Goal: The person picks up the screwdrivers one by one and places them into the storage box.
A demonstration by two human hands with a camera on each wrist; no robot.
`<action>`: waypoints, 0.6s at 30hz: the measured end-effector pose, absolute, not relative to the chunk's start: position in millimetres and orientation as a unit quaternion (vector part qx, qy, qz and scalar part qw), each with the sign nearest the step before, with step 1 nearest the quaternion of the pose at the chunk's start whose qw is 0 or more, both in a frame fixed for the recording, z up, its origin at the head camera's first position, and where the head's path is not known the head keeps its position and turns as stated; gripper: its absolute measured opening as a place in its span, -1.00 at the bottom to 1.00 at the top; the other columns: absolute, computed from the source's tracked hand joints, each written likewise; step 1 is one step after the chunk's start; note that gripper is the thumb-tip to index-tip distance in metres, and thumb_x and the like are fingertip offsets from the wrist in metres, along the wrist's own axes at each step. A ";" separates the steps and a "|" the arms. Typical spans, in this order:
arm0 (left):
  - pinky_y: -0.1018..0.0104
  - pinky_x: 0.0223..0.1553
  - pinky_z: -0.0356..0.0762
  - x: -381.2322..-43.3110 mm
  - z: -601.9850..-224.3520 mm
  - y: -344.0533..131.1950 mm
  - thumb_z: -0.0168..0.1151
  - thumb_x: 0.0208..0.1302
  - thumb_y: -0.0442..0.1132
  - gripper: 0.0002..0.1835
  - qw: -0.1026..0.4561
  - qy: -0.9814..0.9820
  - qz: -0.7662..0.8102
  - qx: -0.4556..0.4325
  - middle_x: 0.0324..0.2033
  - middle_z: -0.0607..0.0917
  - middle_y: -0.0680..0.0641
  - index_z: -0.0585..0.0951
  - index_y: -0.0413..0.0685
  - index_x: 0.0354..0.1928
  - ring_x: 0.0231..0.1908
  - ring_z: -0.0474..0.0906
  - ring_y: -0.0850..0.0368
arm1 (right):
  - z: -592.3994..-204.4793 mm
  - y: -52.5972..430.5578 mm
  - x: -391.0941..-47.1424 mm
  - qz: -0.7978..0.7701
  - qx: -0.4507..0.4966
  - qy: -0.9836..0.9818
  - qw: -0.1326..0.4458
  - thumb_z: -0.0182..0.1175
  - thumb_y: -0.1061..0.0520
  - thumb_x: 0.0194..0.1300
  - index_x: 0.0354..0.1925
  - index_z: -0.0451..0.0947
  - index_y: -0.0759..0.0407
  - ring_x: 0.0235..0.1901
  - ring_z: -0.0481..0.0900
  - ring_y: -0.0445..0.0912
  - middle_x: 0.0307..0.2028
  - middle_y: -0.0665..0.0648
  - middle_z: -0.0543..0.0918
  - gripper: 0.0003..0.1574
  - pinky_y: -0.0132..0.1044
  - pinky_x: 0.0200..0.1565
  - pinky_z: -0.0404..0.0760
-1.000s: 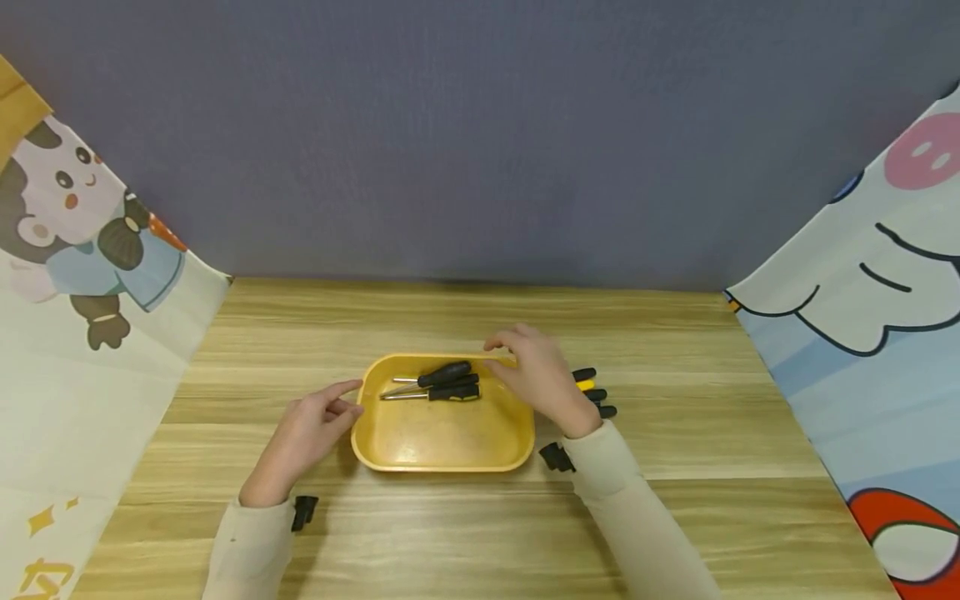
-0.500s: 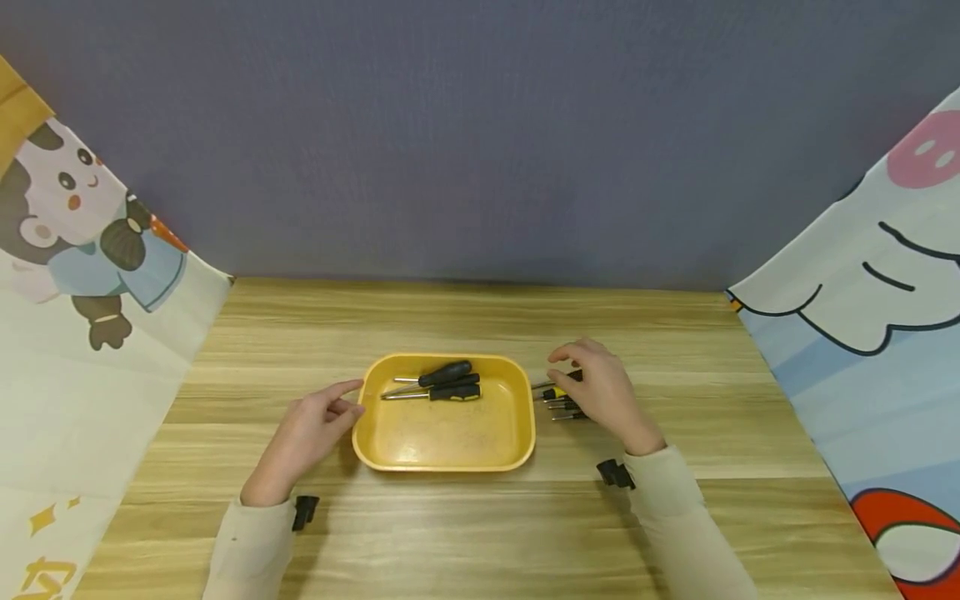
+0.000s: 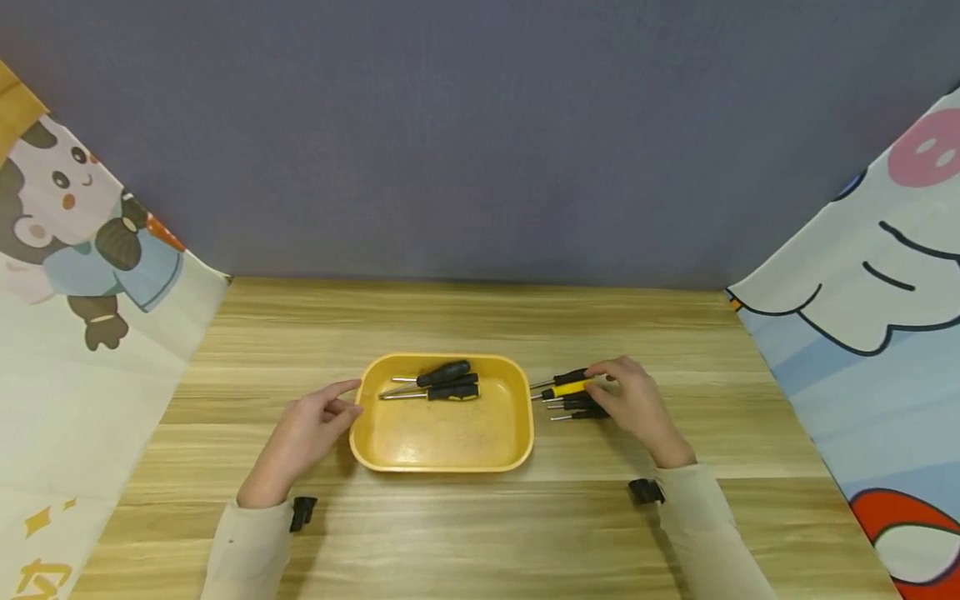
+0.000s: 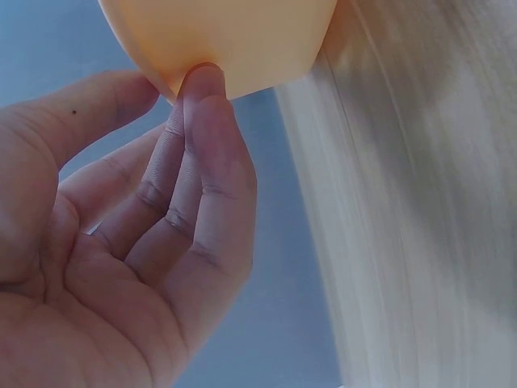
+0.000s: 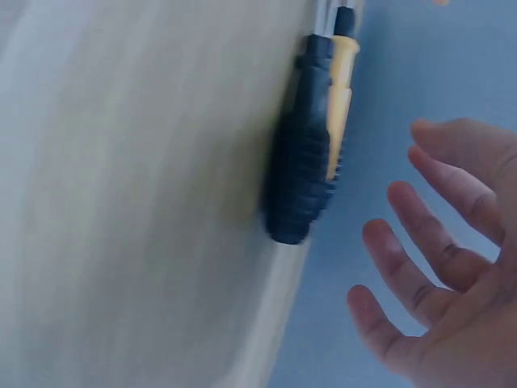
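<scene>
Fingertips of my left hand (image 3: 311,433) touch the left end of a yellow tray (image 3: 517,454); in the left wrist view, the hand's (image 4: 161,218) relaxed fingers rest against the tray's wall (image 4: 250,40). Inside the tray, near its back, lie several black-handled screwdrivers (image 3: 453,392). My right hand (image 3: 633,404) hovers over the handle ends of a group of screwdrivers to the tray's right, partly covering them. Among these are a yellow-handled screwdriver (image 3: 567,389) and a black-handled screwdriver (image 3: 572,377). The right wrist view shows its fingers (image 5: 440,250) spread, apart from the black handle (image 5: 299,153).
The wood-grain table (image 3: 450,533) is backed by a grey-blue panel (image 3: 480,150). Cartoon-printed side panels (image 3: 885,333) stand to the left and right. Black wrist mounts (image 3: 645,492) sit at both cuffs.
My right hand has moved right from over the tray's back right corner to the loose screwdrivers, uncovering the tray's right end. My left hand has stayed at the tray.
</scene>
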State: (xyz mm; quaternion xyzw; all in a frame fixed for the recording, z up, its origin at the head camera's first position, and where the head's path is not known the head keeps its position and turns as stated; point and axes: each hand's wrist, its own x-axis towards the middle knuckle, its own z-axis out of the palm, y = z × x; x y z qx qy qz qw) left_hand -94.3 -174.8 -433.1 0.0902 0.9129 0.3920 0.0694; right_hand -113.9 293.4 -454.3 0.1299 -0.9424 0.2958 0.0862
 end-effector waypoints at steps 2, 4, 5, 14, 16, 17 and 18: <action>0.06 -0.21 0.67 -94.6 -433.8 -175.1 0.22 0.43 -0.25 -0.53 0.069 0.912 0.393 0.091 -0.21 0.75 -0.12 0.49 -0.25 0.32 -0.21 0.70 -0.03 | -459.3 294.7 -114.9 0.289 0.128 -0.946 0.073 0.41 0.28 0.23 -0.07 0.69 0.25 -0.13 0.57 0.19 -0.08 0.26 0.65 -0.74 0.12 -0.13 0.57; 0.06 -0.21 0.67 -94.8 -434.6 -175.1 0.22 0.43 -0.26 -0.53 0.069 0.912 0.394 0.091 -0.21 0.75 -0.11 0.49 -0.24 0.32 -0.21 0.69 -0.03 | -463.8 295.4 -116.2 0.280 0.126 -0.950 0.061 0.40 0.26 0.25 -0.05 0.69 0.24 -0.08 0.57 0.20 -0.03 0.28 0.65 -0.73 0.15 -0.08 0.56; 0.07 -0.21 0.67 -95.0 -435.1 -175.1 0.23 0.43 -0.26 -0.53 0.068 0.912 0.394 0.091 -0.21 0.75 -0.11 0.49 -0.24 0.32 -0.22 0.69 -0.02 | -465.7 295.5 -116.9 0.276 0.125 -0.951 0.056 0.39 0.25 0.26 -0.04 0.69 0.24 -0.06 0.57 0.21 -0.02 0.29 0.65 -0.72 0.17 -0.06 0.56; 0.13 -0.26 0.65 -95.8 -436.1 -174.4 0.24 0.41 -0.26 -0.53 0.063 0.913 0.394 0.090 -0.24 0.75 -0.08 0.50 -0.25 0.31 -0.27 0.68 0.06 | -473.1 293.6 -123.1 0.245 0.117 -0.962 0.037 0.37 0.22 0.30 -0.04 0.70 0.18 -0.01 0.55 0.24 -0.01 0.28 0.65 -0.75 0.22 -0.01 0.51; 0.13 -0.27 0.65 -95.9 -435.8 -174.4 0.24 0.41 -0.26 -0.53 0.063 0.913 0.394 0.089 -0.24 0.75 -0.08 0.50 -0.25 0.31 -0.27 0.68 0.06 | -473.4 293.3 -124.1 0.237 0.118 -0.964 0.034 0.37 0.21 0.30 -0.05 0.70 0.17 -0.03 0.56 0.23 -0.03 0.26 0.65 -0.76 0.21 -0.03 0.53; 0.14 -0.27 0.65 -95.9 -435.8 -174.4 0.24 0.41 -0.26 -0.53 0.063 0.913 0.394 0.090 -0.24 0.75 -0.08 0.50 -0.26 0.30 -0.28 0.68 0.06 | -473.4 293.0 -124.5 0.234 0.118 -0.965 0.033 0.37 0.21 0.30 -0.05 0.70 0.17 -0.04 0.56 0.23 -0.04 0.26 0.66 -0.76 0.21 -0.05 0.53; 0.14 -0.27 0.65 -95.9 -435.8 -174.4 0.24 0.41 -0.27 -0.53 0.062 0.913 0.393 0.090 -0.24 0.75 -0.09 0.50 -0.26 0.30 -0.28 0.68 0.06 | -473.4 292.7 -125.0 0.231 0.118 -0.965 0.032 0.38 0.21 0.30 -0.05 0.71 0.17 -0.06 0.56 0.22 -0.05 0.25 0.66 -0.76 0.20 -0.06 0.53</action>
